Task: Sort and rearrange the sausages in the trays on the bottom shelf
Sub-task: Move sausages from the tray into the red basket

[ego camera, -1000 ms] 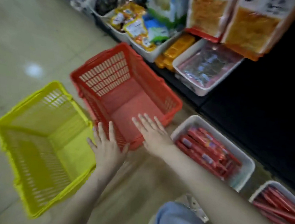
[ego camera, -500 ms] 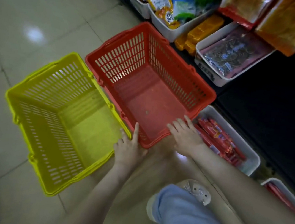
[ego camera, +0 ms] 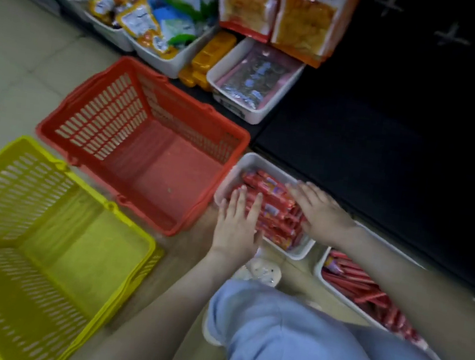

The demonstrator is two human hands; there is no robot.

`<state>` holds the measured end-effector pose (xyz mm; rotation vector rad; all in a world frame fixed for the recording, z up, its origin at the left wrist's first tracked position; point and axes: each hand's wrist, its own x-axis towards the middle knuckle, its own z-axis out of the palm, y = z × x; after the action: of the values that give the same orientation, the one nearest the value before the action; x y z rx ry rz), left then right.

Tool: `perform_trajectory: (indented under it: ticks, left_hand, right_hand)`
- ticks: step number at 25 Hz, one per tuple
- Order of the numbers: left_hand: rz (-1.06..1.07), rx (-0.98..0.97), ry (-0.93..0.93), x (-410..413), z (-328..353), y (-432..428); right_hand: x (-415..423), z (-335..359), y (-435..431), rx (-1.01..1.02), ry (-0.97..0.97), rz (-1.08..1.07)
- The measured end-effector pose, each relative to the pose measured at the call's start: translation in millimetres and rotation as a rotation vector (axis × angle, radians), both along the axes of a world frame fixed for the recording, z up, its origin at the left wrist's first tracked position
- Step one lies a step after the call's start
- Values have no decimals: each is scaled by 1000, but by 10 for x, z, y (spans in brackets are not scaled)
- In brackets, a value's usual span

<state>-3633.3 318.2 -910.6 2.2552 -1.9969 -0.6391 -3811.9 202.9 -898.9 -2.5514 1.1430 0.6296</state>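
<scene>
Basically both hands flat, fingers straight: left hand (ego camera: 236, 224) on near-left sausages (ego camera: 271, 211) in white tray (ego camera: 242, 165), right hand (ego camera: 319, 210) on right side (red basket (ego camera: 116, 81) just left).

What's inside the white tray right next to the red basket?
The white tray holds red-wrapped sausages packed side by side. The left hand and right hand lie flat on them, covering part of the pile. The lower layers and the tray floor are hidden.
</scene>
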Motion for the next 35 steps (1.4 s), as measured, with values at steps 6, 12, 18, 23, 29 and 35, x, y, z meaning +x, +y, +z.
perform_trajectory:
  ticks: [6, 12, 18, 23, 29, 35]
  left_hand:
    - [-92, 161, -142, -205, -715, -668]
    - [-140, 286, -141, -129, -1454, -973]
    - [-68, 235, -117, -85, -1708, -791]
    - [-28, 72, -103, -141, -1644, -800]
    - [-36, -19, -71, -190, -1404, -991]
    - [13, -274, -2, 122, -803, -786]
  right_hand:
    - [-528, -707, -270, 58, -25, -125]
    - [-3, -1686, -563, 143, -93, -248]
    - [109, -2029, -741, 165, -76, -224]
    - [127, -1981, -840, 138, -56, -125]
    - [-32, -1545, -713, 72, -205, -296]
    - [-191, -527, -432, 156, -474, -721]
